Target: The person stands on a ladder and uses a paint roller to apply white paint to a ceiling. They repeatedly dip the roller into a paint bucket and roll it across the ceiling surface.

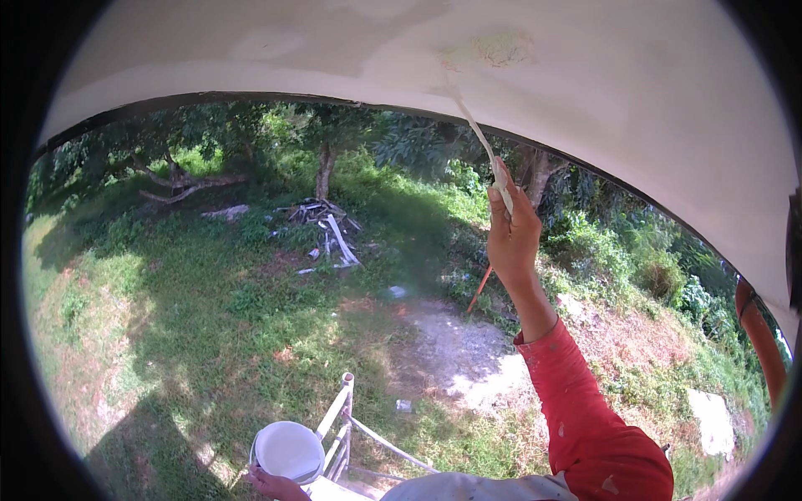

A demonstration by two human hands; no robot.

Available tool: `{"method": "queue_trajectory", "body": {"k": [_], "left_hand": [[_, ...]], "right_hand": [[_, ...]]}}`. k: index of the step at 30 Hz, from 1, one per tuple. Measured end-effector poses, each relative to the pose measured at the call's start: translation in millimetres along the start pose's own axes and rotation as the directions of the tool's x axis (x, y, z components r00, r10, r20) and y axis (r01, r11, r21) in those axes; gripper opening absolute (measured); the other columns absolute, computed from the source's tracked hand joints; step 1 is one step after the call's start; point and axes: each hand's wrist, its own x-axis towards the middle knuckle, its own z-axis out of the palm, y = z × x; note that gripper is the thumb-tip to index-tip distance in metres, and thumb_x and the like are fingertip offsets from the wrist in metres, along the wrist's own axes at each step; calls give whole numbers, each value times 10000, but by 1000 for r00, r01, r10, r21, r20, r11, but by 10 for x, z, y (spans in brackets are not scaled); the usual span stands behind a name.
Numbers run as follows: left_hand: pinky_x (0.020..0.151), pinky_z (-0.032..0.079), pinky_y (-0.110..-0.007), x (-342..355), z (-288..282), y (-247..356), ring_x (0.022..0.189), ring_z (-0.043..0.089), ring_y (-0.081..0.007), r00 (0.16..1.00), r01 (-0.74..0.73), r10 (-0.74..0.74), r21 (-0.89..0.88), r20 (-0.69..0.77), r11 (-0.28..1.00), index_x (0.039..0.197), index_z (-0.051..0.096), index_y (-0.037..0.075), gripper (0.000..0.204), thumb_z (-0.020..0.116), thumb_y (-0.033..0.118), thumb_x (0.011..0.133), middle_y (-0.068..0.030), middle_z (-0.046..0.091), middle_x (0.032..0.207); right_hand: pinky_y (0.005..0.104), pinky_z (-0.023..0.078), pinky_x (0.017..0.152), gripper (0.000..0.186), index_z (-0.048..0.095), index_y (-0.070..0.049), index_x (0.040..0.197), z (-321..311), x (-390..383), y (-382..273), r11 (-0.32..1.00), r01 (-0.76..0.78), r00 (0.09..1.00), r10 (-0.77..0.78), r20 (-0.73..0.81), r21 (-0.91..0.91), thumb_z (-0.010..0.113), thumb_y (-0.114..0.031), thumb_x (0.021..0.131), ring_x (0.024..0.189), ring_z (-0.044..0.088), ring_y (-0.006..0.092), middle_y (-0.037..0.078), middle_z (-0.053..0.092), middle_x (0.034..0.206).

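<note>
My right hand (514,230) is raised, its fingers wrapped round a thin, pale-smeared paintbrush (479,134) seen nearly edge-on. The brush's far end touches the whitish ceiling (334,54), just below a yellowish, flaky patch (489,50). Low on the left, my left hand (277,485) grips the near side of a round white bucket (289,448) with a wire handle. White shows all through the bucket's inside; I cannot tell how full it is. Greyer, damp-looking areas mark parts of the ceiling around the patch.
Pale scaffold rails (341,417) stand right beside the bucket. The ceiling's dark edge (251,98) curves across the view. Far below lie grass, a heap of branches and boards (330,225) and a grey bare patch (455,342). An orange-brown pipe (758,342) runs down at the right.
</note>
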Motion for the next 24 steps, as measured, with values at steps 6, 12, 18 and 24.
{"method": "queue_trajectory", "body": {"k": [6,12,18,24], "left_hand": [[985,505,-475,-17,5,96,1129,660,-408,998,57,-58,54,17,997,1324,609,-64,457,454,309,1111,-262,677,1247],[1018,494,-471,26,7,279,1172,651,-409,994,91,-97,122,51,988,1362,592,-63,508,422,356,1130,-270,665,1296],[1000,507,-456,15,-58,430,1162,668,-400,988,88,-121,292,98,952,1376,602,-24,485,428,354,1128,-253,692,1276],[887,546,-422,-1,-36,411,1041,677,-312,994,27,-49,219,96,975,1285,619,-29,411,421,302,1141,-195,690,1164]], "right_hand": [[318,523,740,406,607,-130,1488,81,-2,9,998,-51,999,50,21,42,601,-141,1083,778,625,169,139,727,1005],[326,524,736,400,593,-125,1500,240,-144,308,973,-218,976,215,37,73,574,-177,1103,787,633,173,137,725,1043],[257,427,581,452,572,-53,1494,556,-383,963,939,-301,952,305,3,166,533,-311,1125,631,481,66,-31,510,738],[268,456,613,433,553,-44,1501,844,-501,1217,853,-433,896,441,42,291,514,-270,1133,667,519,78,-12,549,770]]}}
